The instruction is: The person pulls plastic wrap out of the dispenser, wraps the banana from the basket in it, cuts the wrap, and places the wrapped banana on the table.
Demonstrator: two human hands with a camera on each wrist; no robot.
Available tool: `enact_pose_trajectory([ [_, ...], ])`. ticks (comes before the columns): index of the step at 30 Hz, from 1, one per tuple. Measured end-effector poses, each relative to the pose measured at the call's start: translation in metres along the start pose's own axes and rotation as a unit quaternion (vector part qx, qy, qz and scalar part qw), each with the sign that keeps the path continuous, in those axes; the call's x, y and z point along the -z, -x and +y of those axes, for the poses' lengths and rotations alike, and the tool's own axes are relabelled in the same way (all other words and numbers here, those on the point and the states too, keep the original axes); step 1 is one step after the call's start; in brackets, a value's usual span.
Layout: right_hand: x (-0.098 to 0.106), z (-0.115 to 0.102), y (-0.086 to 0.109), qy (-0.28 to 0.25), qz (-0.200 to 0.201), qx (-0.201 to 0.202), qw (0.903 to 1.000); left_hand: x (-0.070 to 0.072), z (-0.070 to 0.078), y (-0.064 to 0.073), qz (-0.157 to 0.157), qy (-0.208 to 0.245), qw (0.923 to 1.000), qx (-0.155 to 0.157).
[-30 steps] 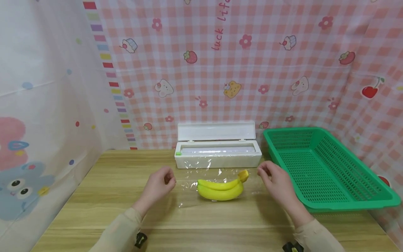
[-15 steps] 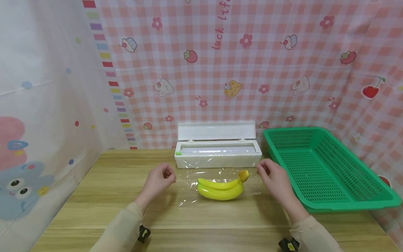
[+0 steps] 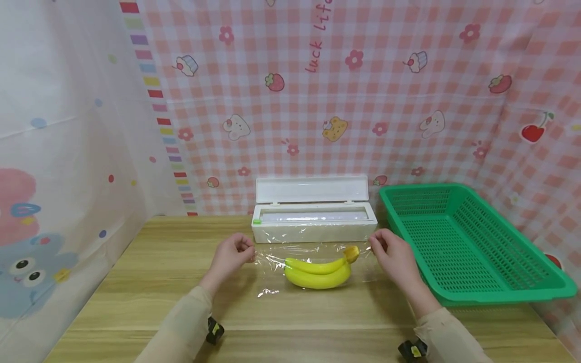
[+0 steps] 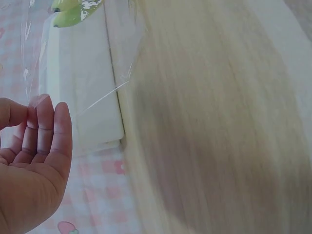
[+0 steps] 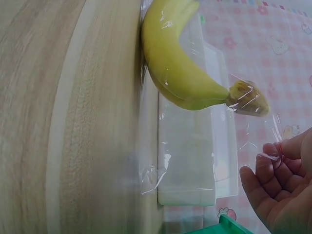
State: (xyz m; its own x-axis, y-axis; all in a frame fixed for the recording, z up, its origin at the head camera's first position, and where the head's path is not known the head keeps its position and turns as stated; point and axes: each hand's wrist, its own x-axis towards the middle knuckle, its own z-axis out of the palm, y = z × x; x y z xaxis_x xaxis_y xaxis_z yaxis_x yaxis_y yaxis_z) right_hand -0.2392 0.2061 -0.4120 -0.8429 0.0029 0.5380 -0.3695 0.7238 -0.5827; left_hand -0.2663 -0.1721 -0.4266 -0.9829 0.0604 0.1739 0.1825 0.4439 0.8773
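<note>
A pair of joined yellow bananas (image 3: 317, 275) lies in the middle of the table, stem to the right. Clear plastic wrap (image 3: 272, 254) spreads around them, wrinkled and glinting. At its left side my left hand (image 3: 232, 252) pinches a corner of the film between thumb and fingers; the left wrist view shows this hand (image 4: 36, 141) with film rising from the fingertips. Across from it my right hand (image 3: 394, 254) pinches the other side near the stem. The right wrist view shows film bunched in that hand's fingertips (image 5: 271, 157). Whether film covers the bananas' top is unclear.
Behind the bananas stands a white cling film dispenser (image 3: 313, 232), lid raised, with a roll inside and a green slider at its left. A green perforated basket (image 3: 499, 294) sits to the right, close to my right hand. Patterned cloth (image 3: 290, 106) hangs behind the table.
Both hands have shifted slightly, the left one a bit to the right. The film between them looks lifted and tauter along its far side. The bananas have stayed in place.
</note>
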Motion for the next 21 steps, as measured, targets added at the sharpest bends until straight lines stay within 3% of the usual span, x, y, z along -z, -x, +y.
enact_pose_trajectory([
  [10,-0.005,0.006,-0.002,-0.005,-0.014,-0.017,0.9997,-0.007,-0.005,-0.007,0.002,0.057,0.9974,0.043],
  [21,-0.008,0.009,-0.002,-0.001,-0.028,-0.038,0.9989,-0.018,-0.016,-0.013,0.002,0.044,0.9954,0.085],
])
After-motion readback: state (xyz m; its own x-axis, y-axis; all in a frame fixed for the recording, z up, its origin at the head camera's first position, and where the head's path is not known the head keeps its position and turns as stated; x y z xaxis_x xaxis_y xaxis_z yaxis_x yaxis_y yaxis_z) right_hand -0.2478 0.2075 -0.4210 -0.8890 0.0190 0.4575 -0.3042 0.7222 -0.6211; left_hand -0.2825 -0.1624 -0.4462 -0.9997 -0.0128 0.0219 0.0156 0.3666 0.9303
